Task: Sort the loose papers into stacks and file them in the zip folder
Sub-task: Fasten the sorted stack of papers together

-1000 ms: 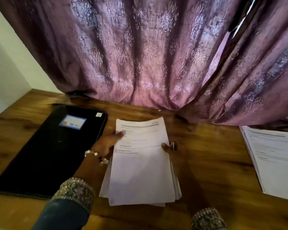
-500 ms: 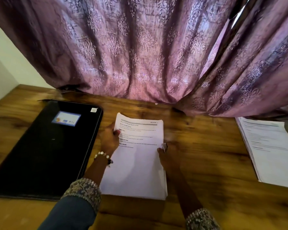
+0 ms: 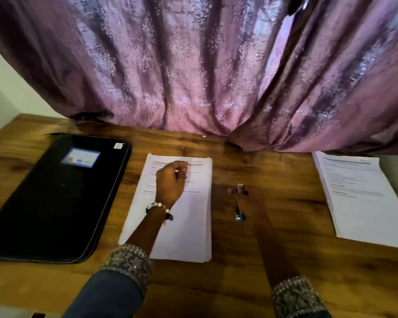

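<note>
Presently, a squared stack of papers (image 3: 186,226) is seen lying flat on the wooden table (image 3: 262,260), between the zip folder (image 3: 55,198) on its left and a second stack (image 3: 359,198) well apart on the right. The folder appears shut; nothing has been filed in it yet.

Risks, as judged:
- The middle stack could be skewed or fanned if the resting hand is dragged across its top sheet, since no fastening on these sheets can be made out.
- If the small object held by the right hand is a stapler, as its shape suggests, a staple could be driven through a misaligned corner should the sheets shift first. The object is too blurred to be named with certainty.
- The two stacks could be mixed when carried to the folder, undoing the sort.
- The curtain (image 3: 205,76) hangs down onto the table's far edge; it could be brushed by sheets being lifted.

Hands:
- Left hand (image 3: 170,182): fingers are loosely curled, knuckles up, resting on the upper part of the middle stack. No sheet is seen to be pinched; nothing is gripped.
- Right hand (image 3: 248,200): closed round the small dark object (image 3: 239,213), just beside the stack's right edge, blue tip showing at its near end.
</note>
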